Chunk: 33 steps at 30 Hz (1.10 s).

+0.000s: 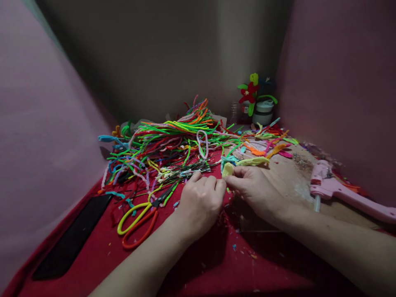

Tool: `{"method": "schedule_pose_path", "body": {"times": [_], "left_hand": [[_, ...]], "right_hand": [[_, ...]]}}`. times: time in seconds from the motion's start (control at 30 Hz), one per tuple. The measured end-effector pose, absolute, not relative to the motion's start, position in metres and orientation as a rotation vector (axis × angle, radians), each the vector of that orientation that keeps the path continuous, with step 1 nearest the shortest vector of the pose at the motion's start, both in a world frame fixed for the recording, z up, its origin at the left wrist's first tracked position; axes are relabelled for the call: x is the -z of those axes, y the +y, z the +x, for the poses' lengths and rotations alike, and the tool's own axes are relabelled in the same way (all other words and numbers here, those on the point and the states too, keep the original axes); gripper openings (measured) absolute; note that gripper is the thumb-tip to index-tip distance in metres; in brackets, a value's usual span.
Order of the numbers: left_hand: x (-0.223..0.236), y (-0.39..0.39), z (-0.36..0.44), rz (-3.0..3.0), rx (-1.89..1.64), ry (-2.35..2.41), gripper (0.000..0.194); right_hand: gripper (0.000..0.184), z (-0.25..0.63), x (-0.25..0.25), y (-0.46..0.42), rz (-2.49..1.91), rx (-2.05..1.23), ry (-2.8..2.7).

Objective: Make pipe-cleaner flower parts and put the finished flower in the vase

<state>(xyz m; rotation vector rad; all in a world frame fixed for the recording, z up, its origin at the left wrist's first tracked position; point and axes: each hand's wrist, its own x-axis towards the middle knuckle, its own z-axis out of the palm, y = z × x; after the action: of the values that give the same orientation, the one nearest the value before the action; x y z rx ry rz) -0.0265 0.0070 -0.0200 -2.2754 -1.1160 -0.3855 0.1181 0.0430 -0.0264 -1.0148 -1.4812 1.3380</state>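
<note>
Between my hands is a pale yellow fuzzy piece (228, 169), which looks like bent pipe cleaner. My right hand (255, 189) pinches it between thumb and fingers from the right. Close against its lower left side is my left hand (202, 198), closed with the fingers curled under; whatever its fingertips hold is hidden. Just behind the yellow piece lie light blue pipe cleaners (230, 159) and a longer yellow one (255, 161). A bundle of thin dark stems with pale tips (182, 171) lies beyond my left hand.
Scissors (136, 225) with yellow and red handles and a black flat object (72, 237) lie left. A large pile of coloured pipe cleaners (167, 138) is behind. Right, a pink glue gun (337, 187) rests on a brown board (278, 175). Fuzzy flowers (249, 93) stand by a lidded jar (263, 112).
</note>
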Motion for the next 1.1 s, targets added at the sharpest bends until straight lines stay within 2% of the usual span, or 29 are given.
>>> {"method": "schedule_pose_path", "body": {"times": [0.13, 0.23, 0.33, 0.47, 0.6, 0.73, 0.87, 0.93, 1.03, 1.1], "left_hand": [[0.020, 0.005, -0.022, -2.223, 0.310, -1.103, 0.020], [0.022, 0.008, -0.022, -2.299, 0.396, -1.257, 0.021], [0.020, 0.013, -0.024, -2.584, 0.698, -1.631, 0.019], [0.009, 0.019, -0.029, -3.081, 1.270, -2.221, 0.023], [0.004, 0.025, -0.035, -3.072, 1.527, -2.591, 0.026], [0.010, 0.025, -0.035, -2.951, 1.431, -2.547, 0.025], [0.026, 0.020, -0.033, -2.668, 1.060, -1.922, 0.024], [0.031, 0.018, -0.033, -2.598, 0.952, -1.758, 0.025], [0.030, 0.017, -0.031, -2.682, 0.980, -1.814, 0.022], [0.025, 0.014, -0.027, -2.777, 1.122, -2.010, 0.022]], "right_hand": [[0.015, 0.115, 0.035, 0.047, -0.973, -1.583, -1.298], [0.018, 0.115, 0.035, 0.048, -0.982, -1.686, -1.199], [0.016, 0.118, 0.026, 0.047, -1.017, -1.598, -1.290], [0.006, 0.120, 0.021, 0.046, -0.925, -1.493, -1.471], [0.010, 0.121, 0.029, 0.047, -0.862, -1.264, -1.666], [0.012, 0.121, 0.033, 0.046, -0.933, -1.133, -1.644], [0.016, 0.120, 0.029, 0.048, -1.045, -1.221, -1.544], [0.014, 0.120, 0.026, 0.050, -1.035, -1.265, -1.566], [0.014, 0.119, 0.025, 0.049, -0.926, -1.294, -1.587], [0.018, 0.119, 0.026, 0.047, -0.845, -1.335, -1.519]]}}
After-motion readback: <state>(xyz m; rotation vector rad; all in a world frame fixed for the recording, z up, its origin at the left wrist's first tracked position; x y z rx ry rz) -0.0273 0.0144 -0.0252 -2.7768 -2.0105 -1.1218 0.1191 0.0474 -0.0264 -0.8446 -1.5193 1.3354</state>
